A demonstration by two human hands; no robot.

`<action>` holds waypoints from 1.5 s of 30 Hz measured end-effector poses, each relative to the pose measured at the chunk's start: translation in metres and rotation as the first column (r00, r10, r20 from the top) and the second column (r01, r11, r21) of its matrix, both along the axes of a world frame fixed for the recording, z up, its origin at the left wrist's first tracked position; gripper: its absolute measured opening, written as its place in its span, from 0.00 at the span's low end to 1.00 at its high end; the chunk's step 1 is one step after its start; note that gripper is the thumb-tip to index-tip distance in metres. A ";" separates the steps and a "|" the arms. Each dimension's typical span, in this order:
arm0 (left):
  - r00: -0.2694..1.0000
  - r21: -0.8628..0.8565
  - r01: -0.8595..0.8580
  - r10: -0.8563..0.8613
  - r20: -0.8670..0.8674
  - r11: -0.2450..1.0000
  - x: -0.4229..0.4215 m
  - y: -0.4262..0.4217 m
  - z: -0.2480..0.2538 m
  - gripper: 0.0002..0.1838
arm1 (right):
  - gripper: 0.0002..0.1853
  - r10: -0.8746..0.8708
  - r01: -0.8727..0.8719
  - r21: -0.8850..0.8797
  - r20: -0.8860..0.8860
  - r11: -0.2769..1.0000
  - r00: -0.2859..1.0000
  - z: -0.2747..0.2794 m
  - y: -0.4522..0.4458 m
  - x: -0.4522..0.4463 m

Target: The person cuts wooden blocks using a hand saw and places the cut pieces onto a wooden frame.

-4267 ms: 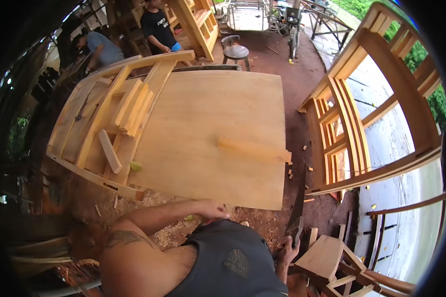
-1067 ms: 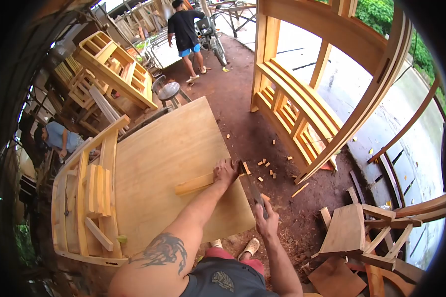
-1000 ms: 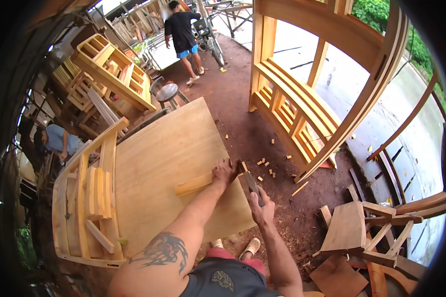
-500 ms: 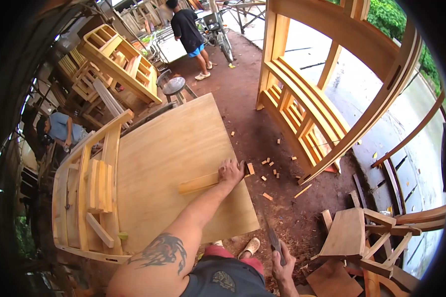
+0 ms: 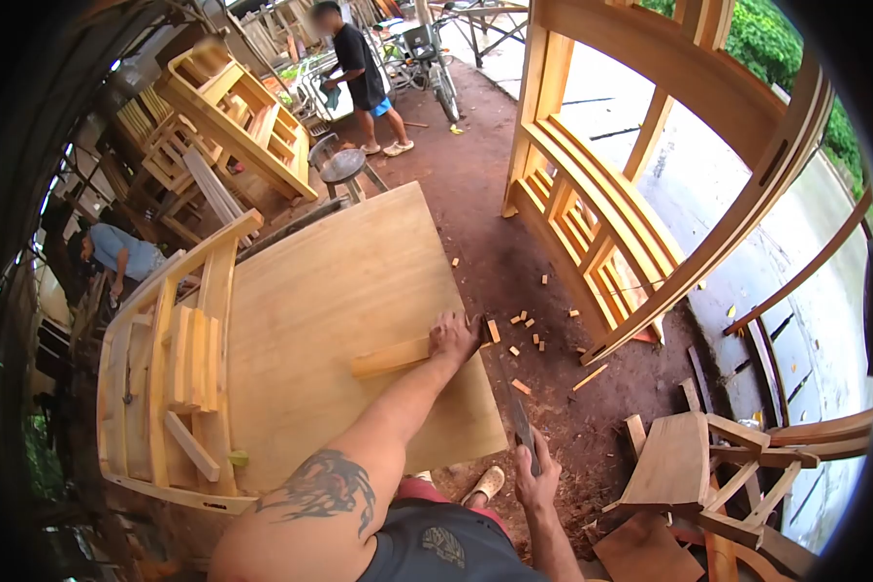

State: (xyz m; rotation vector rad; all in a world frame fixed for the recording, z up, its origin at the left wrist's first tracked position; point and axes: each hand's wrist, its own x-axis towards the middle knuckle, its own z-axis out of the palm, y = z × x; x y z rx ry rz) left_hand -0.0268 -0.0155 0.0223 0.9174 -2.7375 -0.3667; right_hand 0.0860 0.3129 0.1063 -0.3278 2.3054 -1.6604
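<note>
My left hand (image 5: pixel 454 338) presses down on a short wooden strip (image 5: pixel 390 359), its fingers wrapped over it near the edge of a broad wooden panel (image 5: pixel 330 281). The end of the strip (image 5: pixel 493 332) sticks out past that edge, with a dark piece beside my fingertips that I cannot make out. My right hand (image 5: pixel 539 475) is closed round the handle of a handsaw (image 5: pixel 520 412). Its long dark blade, seen nearly edge-on, points up toward the strip's outer end. I cannot tell whether blade and wood touch.
A slatted wooden frame (image 5: pixel 170 388) with stacked pieces lies on the panel's left. Small offcuts (image 5: pixel 526 320) dot the dirt floor. A tall wooden frame (image 5: pixel 601 233) stands at right, a chair-like piece (image 5: pixel 669 456) below it. One person (image 5: pixel 359 73) stands behind; another (image 5: pixel 126 252) bends at left.
My right hand has risen and moved slightly left, bringing the handsaw up nearer the strip's end. My left hand stays on the strip. The standing person has turned and stepped.
</note>
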 end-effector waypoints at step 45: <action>0.999 0.006 0.022 -0.022 -0.030 1.000 -0.001 0.006 0.003 0.27 | 0.26 -0.016 0.020 0.052 -0.071 0.998 0.997 -0.001 -0.045 -0.029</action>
